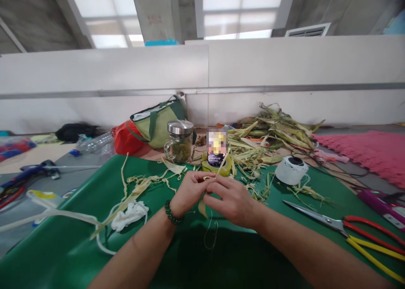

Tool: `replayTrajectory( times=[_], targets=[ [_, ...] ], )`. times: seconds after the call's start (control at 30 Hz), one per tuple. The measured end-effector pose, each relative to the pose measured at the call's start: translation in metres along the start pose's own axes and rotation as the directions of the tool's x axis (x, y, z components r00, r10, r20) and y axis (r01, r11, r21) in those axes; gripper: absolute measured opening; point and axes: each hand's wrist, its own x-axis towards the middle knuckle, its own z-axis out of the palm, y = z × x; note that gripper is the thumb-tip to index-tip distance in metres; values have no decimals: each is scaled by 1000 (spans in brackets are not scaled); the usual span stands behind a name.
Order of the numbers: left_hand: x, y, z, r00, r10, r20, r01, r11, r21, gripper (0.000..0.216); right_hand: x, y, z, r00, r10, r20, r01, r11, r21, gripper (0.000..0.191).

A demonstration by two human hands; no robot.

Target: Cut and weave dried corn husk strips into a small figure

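One pale strip (222, 165) between fingers (219, 186)

green sheet (57, 242); red-and-yellow-handled scissors (338, 225); white thread spool (288, 173); pale husk strips (138, 190); crumpled white tissue (127, 217)

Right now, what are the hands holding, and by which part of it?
A pale strip, pinched between the fingers of the left hand and right hand, below its raised end; the fingers hide the exact spot.

The left arm (139, 247) angles in from seven o'clock, the right arm (300, 240) from four. The left hand (190, 192) points to two, the right hand (232, 199) to ten, fingers (218, 188) bent and pinching.
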Motion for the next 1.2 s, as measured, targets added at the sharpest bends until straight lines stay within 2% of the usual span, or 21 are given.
replayTrajectory(
  times=[0.07,0.1,0.17,0.23,0.3,0.37,0.47,0.53,0.63,0.7,0.73,0.77,0.83,0.9,0.97,1.03,1.13,1.2],
  targets=[
    [-1,0,0,1000,-8,20,8,1000,-10,21,-2,3,2,983,165,-83,-149,974,173,15],
    [-1,1,-1,1000,-17,22,18,1000,-21,22,-3,5,2,952,286,-106,-251,931,264,13],
    [-1,1,-2,998,-48,32,50,997,-60,26,-4,10,2,847,525,-80,-451,791,413,11],
    [-1,2,-4,994,-84,74,91,991,-103,31,-4,16,1,737,675,7,-584,632,509,15],
    [-1,3,-5,988,-104,113,119,984,-135,34,-3,21,-1,664,743,83,-645,513,566,19],
    [-1,3,-5,984,-112,138,133,980,-149,36,-2,23,-2,624,771,130,-676,449,584,23],
    [-1,3,-4,983,-108,152,131,980,-150,34,-3,23,0,590,793,156,-707,413,575,24],
    [-2,5,-3,986,-97,138,117,983,-141,33,-4,21,2,584,797,152,-714,416,563,24],
    [-2,6,-1,991,-89,96,100,987,-127,31,-5,20,3,600,786,149,-717,445,537,26],
    [-1,6,-1,994,-93,56,99,987,-124,31,-5,22,-1,629,768,119,-713,509,483,29],
    [0,6,-2,995,-95,32,99,987,-126,31,-5,24,-4,666,743,66,-690,581,431,31],
    [1,5,-3,995,-97,9,97,987,-130,31,-5,25,-8,725,689,-4,-642,678,357,34],
    [3,5,-5,995,-94,-34,88,986,-143,31,-4,26,-15,865,488,-119,-470,870,151,36],
    [4,5,-6,995,-93,-47,85,985,-152,31,-4,25,-19,955,274,-113,-280,959,-41,30],
    [4,5,-6,994,-102,-41,94,982,-162,31,-4,21,-19,985,165,-57,-173,971,-164,20],
    [3,5,-6,993,-114,-40,105,979,-175,32,-3,14,-14,992,115,-41,-122,963,-239,18],
    [3,4,-4,993,-104,-57,93,982,-165,31,-3,5,-6,997,50,-51,-63,954,-292,24],
    [3,3,-5,996,-67,-57,60,990,-128,28,-2,3,-4,998,29,-50,-41,965,-258,26]
  ],
)
